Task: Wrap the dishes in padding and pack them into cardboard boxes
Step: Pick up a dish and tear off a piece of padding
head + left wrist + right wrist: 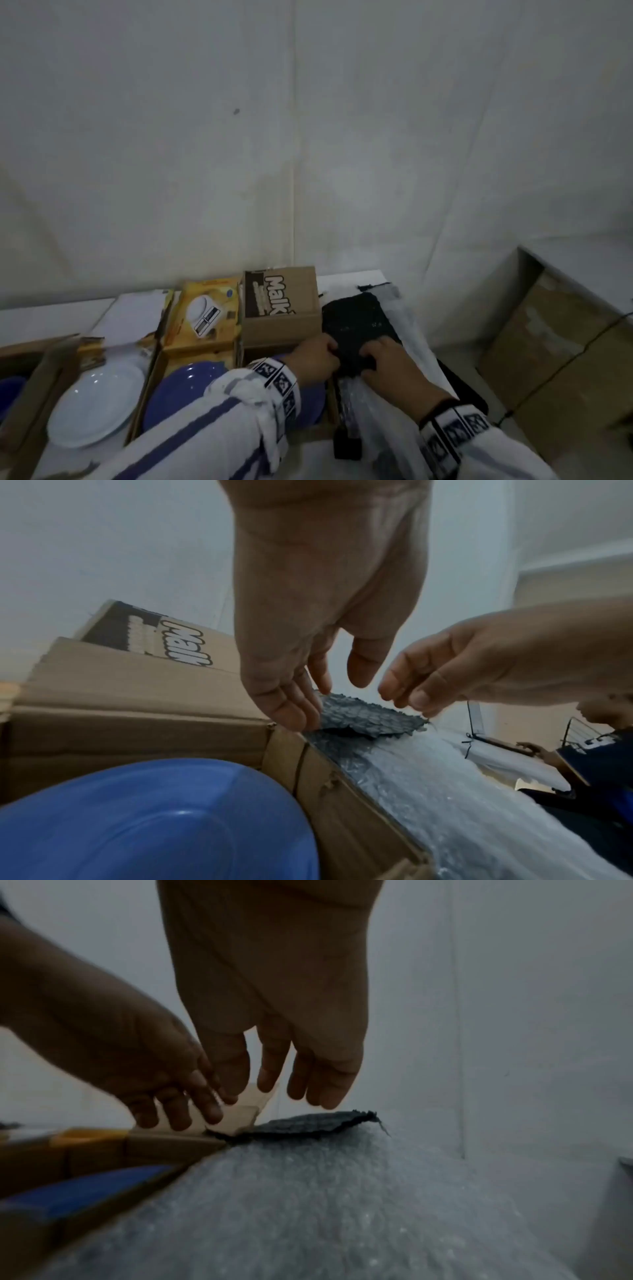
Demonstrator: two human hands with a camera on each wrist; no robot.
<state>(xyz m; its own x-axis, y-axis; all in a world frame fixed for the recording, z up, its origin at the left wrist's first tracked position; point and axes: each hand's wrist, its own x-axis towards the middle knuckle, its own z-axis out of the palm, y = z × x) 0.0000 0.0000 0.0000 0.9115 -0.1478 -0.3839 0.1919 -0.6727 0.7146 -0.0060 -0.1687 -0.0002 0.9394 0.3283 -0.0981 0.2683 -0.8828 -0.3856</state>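
A black bubble-wrap sheet lies on clear bubble wrap at the right of the table. My left hand touches the sheet's near left corner with straight fingers; the thumb stands apart. My right hand is at the near right corner, and its relaxed fingers hover just above the sheet. Neither hand holds anything. A blue plate lies in a cardboard box beside the wrap. A white plate lies in the box further left.
A brown Malkist carton and a yellow kitchen-scale box stand behind the plates against the wall. Large cardboard boxes sit low at the right. Another person is seated beyond the table's right end.
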